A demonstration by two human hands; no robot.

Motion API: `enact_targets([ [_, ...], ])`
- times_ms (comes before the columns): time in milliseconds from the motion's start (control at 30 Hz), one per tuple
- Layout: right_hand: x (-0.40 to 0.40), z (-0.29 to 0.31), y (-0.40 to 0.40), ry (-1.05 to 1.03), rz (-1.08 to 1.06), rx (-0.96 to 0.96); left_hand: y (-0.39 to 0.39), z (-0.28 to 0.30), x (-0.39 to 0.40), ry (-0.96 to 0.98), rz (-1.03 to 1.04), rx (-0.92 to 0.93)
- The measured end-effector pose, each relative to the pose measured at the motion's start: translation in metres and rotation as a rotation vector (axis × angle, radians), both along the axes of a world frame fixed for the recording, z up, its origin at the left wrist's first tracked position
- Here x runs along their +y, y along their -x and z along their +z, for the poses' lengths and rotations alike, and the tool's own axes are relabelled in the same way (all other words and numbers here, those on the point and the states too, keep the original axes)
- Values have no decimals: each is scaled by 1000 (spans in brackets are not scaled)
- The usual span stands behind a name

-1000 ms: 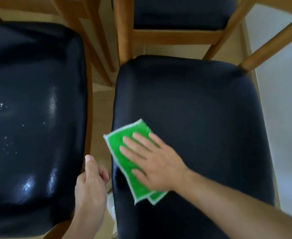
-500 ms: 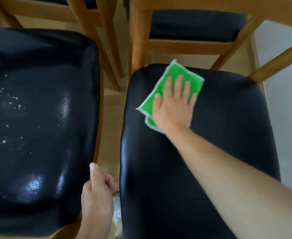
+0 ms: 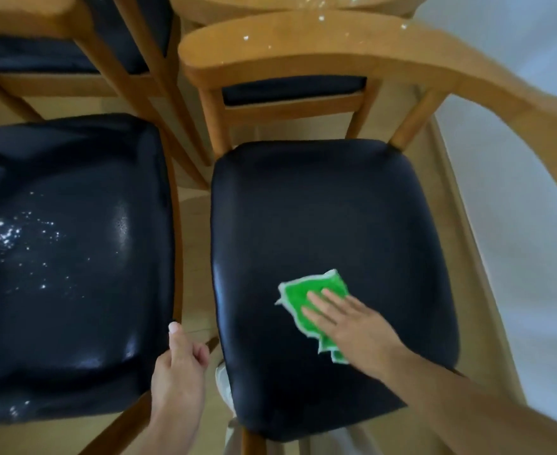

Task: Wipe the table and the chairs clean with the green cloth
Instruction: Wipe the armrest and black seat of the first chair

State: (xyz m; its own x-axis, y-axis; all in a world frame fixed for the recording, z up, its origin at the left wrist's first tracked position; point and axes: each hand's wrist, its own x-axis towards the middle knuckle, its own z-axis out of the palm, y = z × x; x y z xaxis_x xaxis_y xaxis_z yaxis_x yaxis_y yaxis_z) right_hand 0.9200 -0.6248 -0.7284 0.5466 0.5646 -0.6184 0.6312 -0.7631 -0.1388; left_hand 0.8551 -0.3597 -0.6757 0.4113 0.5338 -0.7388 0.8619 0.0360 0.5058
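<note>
A green cloth point(image 3: 306, 292) with a white edge lies on the black seat of the right chair point(image 3: 320, 205). My right hand point(image 3: 352, 323) presses flat on the cloth, fingers together, near the seat's front middle. My left hand point(image 3: 180, 366) hangs in the gap between the two chairs, fingers curled and thumb up, touching the left chair's point(image 3: 73, 274) seat edge; it holds nothing. White specks dot the left chair's black seat. The wooden table point(image 3: 303, 31) edge, with wet spots on it, shows at the top.
Two more wooden chairs with black seats point(image 3: 40, 57) point(image 3: 290, 88) stand under the table at the top. Wooden legs point(image 3: 159, 103) cross between the chairs. A pale wall point(image 3: 517, 208) runs along the right. The floor is light wood.
My right hand slid the cloth from the seat's far left corner back toward the front middle. The view pulled back, showing the table edge. My left hand stayed in the gap.
</note>
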Motion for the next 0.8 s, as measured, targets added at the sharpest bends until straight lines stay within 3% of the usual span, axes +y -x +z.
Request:
enact_targets([
  [100,-20,20,-28,47,-721,-28,2,14,-12,64,-51,29],
  [200,-19,53,-39,-335,-1379,64,-1,31,-27,109,-137,13],
  [267,-9,91,-31,-599,-1524,168,-5,46,-38,114,-208,-23],
  [400,8,178,19,-1063,-1536,367,-18,82,-64,162,-268,-120],
  [500,8,237,68,-1120,-1454,345,-24,121,-89,430,-280,-138],
  [567,6,257,101,-1028,-1360,271,-21,140,-109,716,-383,-100],
  [700,-4,258,154,-627,-1068,-186,-1,163,-152,1244,-499,88],
  [767,-11,244,172,-463,-1004,-292,15,157,-167,1209,-509,187],
  [800,-15,236,179,-385,-968,-304,27,147,-174,1068,-605,163],
])
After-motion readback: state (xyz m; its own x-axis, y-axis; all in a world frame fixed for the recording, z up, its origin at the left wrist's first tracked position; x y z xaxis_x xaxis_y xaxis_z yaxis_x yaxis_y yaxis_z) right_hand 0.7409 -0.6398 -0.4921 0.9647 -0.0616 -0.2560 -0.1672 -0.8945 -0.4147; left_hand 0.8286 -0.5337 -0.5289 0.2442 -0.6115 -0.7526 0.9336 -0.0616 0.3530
